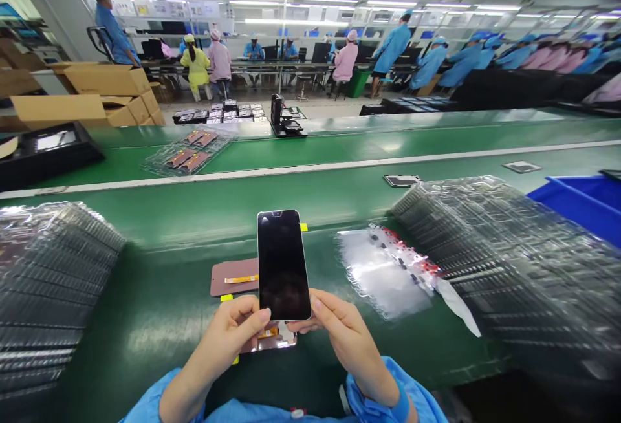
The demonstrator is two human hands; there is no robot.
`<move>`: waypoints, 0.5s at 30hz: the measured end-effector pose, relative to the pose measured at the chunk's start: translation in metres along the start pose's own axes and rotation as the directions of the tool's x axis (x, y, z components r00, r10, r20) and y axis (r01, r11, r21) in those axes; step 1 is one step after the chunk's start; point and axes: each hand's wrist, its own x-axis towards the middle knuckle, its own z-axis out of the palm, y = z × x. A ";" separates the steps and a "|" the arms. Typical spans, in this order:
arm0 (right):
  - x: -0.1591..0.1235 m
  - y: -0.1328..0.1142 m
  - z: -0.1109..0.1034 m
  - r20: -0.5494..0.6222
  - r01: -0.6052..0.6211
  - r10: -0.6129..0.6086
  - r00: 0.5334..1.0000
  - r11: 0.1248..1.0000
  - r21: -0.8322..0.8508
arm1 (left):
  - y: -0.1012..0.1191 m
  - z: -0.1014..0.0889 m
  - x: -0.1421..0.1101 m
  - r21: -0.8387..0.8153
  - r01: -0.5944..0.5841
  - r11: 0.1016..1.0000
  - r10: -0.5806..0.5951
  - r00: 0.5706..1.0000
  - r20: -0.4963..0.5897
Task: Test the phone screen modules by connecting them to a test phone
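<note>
Above the green bench [160, 319] I hold a glossy black rectangular screen panel [283, 264] upright. My left hand [237, 332] and right hand [339, 326] pinch its bottom corners, fingers curled.

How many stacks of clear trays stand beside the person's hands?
2: one stack of clear trays at the left, one stack at the right. Others may be hidden.

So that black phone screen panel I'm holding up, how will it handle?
The screen panel looks thin and flat, so probably light and stiff but fragile. Its glossy face may be slippery; the left hand and right hand pinch only its bottom edge.
</note>
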 end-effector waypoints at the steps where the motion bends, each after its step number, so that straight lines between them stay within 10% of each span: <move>1: 0.000 0.000 0.000 0.004 -0.010 0.010 1.000 1.000 0.021 | -0.002 -0.002 0.001 0.011 -0.017 1.000 0.016 1.000 0.011; 15: 0.023 0.003 0.000 0.044 -0.105 0.115 0.992 0.978 -0.180 | 0.014 -0.036 0.028 -0.119 -0.135 0.984 0.146 0.985 0.088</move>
